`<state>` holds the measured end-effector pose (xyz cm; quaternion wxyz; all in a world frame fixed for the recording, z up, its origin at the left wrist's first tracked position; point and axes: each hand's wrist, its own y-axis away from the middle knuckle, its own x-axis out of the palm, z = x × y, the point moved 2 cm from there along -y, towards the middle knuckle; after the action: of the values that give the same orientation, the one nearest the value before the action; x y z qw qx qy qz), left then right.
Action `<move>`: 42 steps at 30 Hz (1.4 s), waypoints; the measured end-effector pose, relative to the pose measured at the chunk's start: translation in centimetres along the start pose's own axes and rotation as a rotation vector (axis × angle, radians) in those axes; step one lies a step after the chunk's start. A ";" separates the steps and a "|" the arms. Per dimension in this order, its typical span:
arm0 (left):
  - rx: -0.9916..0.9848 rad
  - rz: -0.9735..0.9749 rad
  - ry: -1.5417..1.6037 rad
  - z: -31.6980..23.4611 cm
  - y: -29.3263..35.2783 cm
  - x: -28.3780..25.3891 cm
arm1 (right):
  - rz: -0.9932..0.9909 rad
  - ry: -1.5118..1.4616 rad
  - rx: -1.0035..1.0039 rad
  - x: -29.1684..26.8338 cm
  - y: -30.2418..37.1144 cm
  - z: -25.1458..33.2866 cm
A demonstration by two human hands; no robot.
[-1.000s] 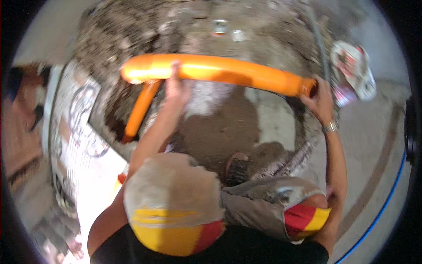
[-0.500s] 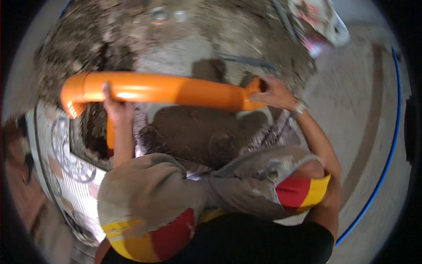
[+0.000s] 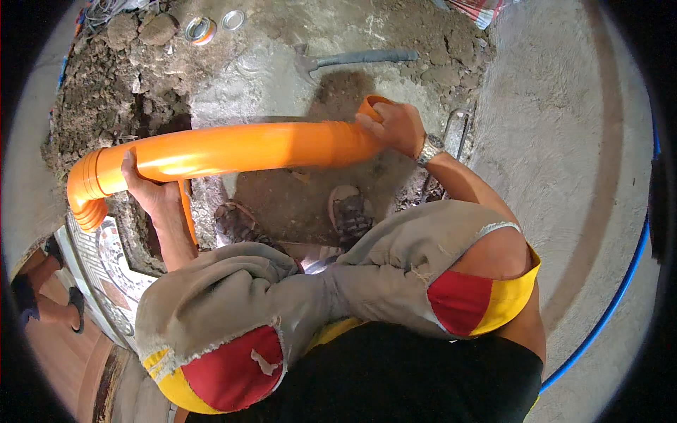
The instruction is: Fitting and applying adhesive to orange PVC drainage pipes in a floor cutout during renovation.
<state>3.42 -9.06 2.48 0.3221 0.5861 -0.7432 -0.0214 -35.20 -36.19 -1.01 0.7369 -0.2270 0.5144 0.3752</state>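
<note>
A long orange plastic drain pipe (image 3: pixel 233 149) lies across my lap's far side, held above the dug ground. At its left end an elbow (image 3: pixel 88 190) bends down toward me. My left hand (image 3: pixel 151 192) grips the pipe from below near this elbow, thumb on the near side. On the right end sits a fitting with an open mouth (image 3: pixel 368 106), and my right hand (image 3: pixel 400 129) is closed around it. Beneath the pipe, by my left forearm, part of another orange pipe (image 3: pixel 187 211) shows in the hole; its lower part is hidden.
A hammer (image 3: pixel 363 58) lies on the pale slab beyond. Farther left are an opened tin (image 3: pixel 200 31) and its round lid (image 3: pixel 233 20). Loose soil (image 3: pixel 92 92) borders the hole. A blue hose (image 3: pixel 613 296) curves along the right. At left, another person's legs (image 3: pixel 53 296) stand past patterned tiles (image 3: pixel 116 261).
The pipe has shifted left in view, its elbow end lower and its right end a little higher. Both hands keep their hold. The right-end fitting has turned, and the view has moved too.
</note>
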 end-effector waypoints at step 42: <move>0.196 -0.620 0.225 -8.2 2.3 -14.8 | 0.181 -0.621 0.298 1.9 -3.1 -3.5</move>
<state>7.20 7.60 3.18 0.3225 0.8107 -0.4882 0.0179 -34.52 -40.01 -4.22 0.8470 0.0542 0.3331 0.4108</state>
